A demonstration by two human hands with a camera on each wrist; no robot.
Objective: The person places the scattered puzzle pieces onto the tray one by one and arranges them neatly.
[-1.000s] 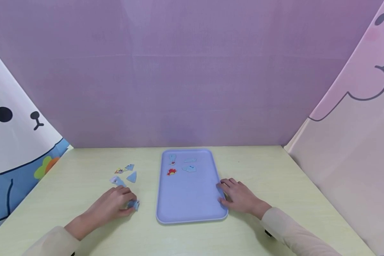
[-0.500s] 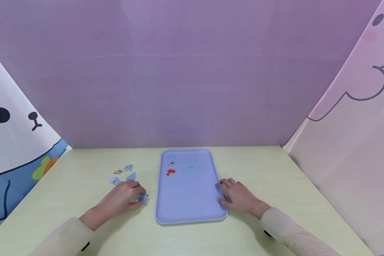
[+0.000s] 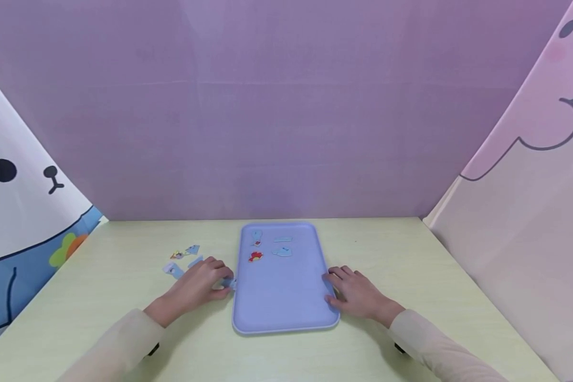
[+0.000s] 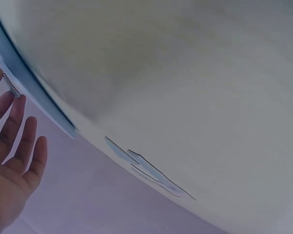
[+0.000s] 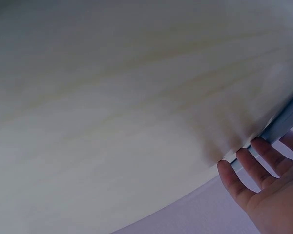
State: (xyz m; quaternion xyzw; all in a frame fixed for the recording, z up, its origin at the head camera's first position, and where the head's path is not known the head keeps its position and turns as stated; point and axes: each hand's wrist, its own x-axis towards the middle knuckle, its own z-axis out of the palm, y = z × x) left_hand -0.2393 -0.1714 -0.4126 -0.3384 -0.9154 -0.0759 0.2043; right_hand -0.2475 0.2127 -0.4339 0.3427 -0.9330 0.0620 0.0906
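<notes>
My left hand (image 3: pixel 197 285) pinches a small flat blue puzzle piece (image 3: pixel 228 284) between thumb and fingertips, right at the left rim of the lavender tray (image 3: pixel 286 297). In the left wrist view, the edge of that piece (image 4: pixel 12 87) shows at the fingertips, overlapping the tray rim. My right hand (image 3: pixel 359 295) rests on the tray's right rim, and its extended fingers (image 5: pixel 268 155) touch the edge. Near the tray's far end lie a red-marked piece (image 3: pixel 255 257), a tall blue piece (image 3: pixel 257 237), a thin blue strip (image 3: pixel 283 239) and a wider blue piece (image 3: pixel 282 252).
Left of the tray, loose pieces lie on the pale wooden table (image 3: pixel 124 276): a blue and white one (image 3: pixel 173 270), a multicoloured one (image 3: pixel 177 255), a blue one (image 3: pixel 192 249), and another (image 3: pixel 196 261) partly behind my left hand. A purple cloth (image 3: pixel 286 116) hangs behind.
My left hand has moved right and away from me, carrying the pinched puzzle piece from the open table to the tray's left rim. The right hand and tray have stayed put.
</notes>
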